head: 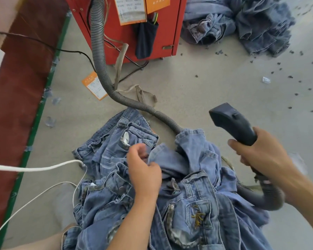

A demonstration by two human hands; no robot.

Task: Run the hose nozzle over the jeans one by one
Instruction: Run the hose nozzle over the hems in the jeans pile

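Right hand (262,152) up off the pile, fingers wrapped tight round the handle of the black hose nozzle (232,123), and the nozzle's wide mouth points up and away over bare concrete floor (197,91), clear of any cloth. Down at the centre, the left hand (145,170) sits on the heap of blue jeans (188,195), fingers curled in and pinching a fold of light denim near a waistband. The heap spreads from the bottom edge up toward mid-frame, waistbands, pockets and a metal button showing, one back pocket with yellow stitching lying nearest the camera.

The grey corrugated hose (99,65) drops from the top of the frame, passing in front of the red cabinet (166,24), curves across the floor, dives under the jeans, and comes out again low on the right, bending up to the nozzle handle. Paper sheets in orange frames hang on the cabinet's front, with a dark cloth pouch beside them. A second pile of jeans (242,24) lies at top right, well apart from the working heap, dark lint specks scattered on the floor near it. A white cord (34,167) runs in from the left edge to the heap.
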